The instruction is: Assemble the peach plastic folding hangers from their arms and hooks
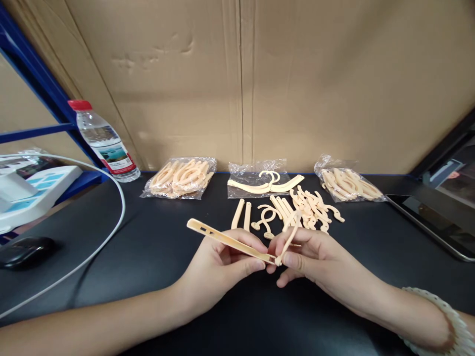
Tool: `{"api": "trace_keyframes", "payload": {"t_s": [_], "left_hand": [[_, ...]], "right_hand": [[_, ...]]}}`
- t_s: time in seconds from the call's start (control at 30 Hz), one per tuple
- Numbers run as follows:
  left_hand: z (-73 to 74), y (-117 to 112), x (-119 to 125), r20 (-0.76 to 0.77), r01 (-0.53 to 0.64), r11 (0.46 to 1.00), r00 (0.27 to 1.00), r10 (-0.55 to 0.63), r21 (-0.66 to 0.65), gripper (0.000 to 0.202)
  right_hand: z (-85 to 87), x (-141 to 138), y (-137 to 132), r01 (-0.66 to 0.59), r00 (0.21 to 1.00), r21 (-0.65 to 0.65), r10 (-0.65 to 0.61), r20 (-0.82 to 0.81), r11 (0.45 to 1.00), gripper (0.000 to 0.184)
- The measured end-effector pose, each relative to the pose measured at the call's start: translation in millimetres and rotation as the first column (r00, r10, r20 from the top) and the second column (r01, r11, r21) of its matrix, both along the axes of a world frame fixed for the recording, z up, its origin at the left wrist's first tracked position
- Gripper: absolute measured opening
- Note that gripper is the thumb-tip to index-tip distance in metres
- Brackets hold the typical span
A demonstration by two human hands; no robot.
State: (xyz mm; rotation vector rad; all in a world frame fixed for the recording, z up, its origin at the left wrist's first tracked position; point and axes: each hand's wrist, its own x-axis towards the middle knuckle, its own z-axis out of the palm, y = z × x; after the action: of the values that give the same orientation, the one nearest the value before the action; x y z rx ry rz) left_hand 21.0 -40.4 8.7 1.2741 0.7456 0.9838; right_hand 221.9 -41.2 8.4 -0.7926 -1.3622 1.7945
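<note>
My left hand (pixel 226 259) pinches a long beige hanger arm (pixel 222 238), which slants up to the left and has small slots near its far end. In my right hand (pixel 309 254) is a curved hanger hook (pixel 288 242), held between thumb and fingers. The hook's base meets the near end of the arm; whether they are joined I cannot tell. Just beyond my hands lie two loose hanger arms (pixel 242 215), a pair of loose hooks (pixel 267 220) and a heap of hooks (pixel 313 207). Several more arms (pixel 282 208) lie side by side, partly hidden by my right hand.
Bagged hanger parts lie at the back left (pixel 181 178) and back right (pixel 349 185). Between them, a hanger (pixel 265 185) rests on a clear bag. A water bottle (pixel 107 143), white cable (pixel 122 207) and black mouse (pixel 27 252) are left; a tablet (pixel 430 222) is right.
</note>
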Motion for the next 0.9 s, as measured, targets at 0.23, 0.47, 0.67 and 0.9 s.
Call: {"api": "trace_keyframes", "payload": {"t_s": [0.23, 0.47, 0.67, 0.9], "left_hand": [[1.3, -3, -3, -0.202, -0.046, 0.986, 0.976, 0.078, 0.16, 0.009], [-2.4, -5, 0, -0.169, -0.039, 0.996, 0.984, 0.052, 0.08, 0.013], [-5.3, -6, 1, -0.184, -0.047, 0.999, 0.982, 0.048, 0.01, 0.015], [-5.4, -8, 3, -0.167, -0.053, 0.998, 0.985, 0.046, -0.04, 0.018]], "right_hand": [[-3.0, 0, -1, 0.005, 1.0, -0.061, -0.004, 0.021, 0.998, 0.016], [-3.8, -4, -3, 0.053, 0.998, -0.022, -0.052, 0.045, 0.998, 0.025], [-6.5, -7, -5, 0.08, 0.996, -0.013, -0.08, 0.044, 0.997, 0.031], [-11.4, -8, -4, 0.081, 0.995, 0.026, -0.082, 0.06, 0.996, 0.03]]}}
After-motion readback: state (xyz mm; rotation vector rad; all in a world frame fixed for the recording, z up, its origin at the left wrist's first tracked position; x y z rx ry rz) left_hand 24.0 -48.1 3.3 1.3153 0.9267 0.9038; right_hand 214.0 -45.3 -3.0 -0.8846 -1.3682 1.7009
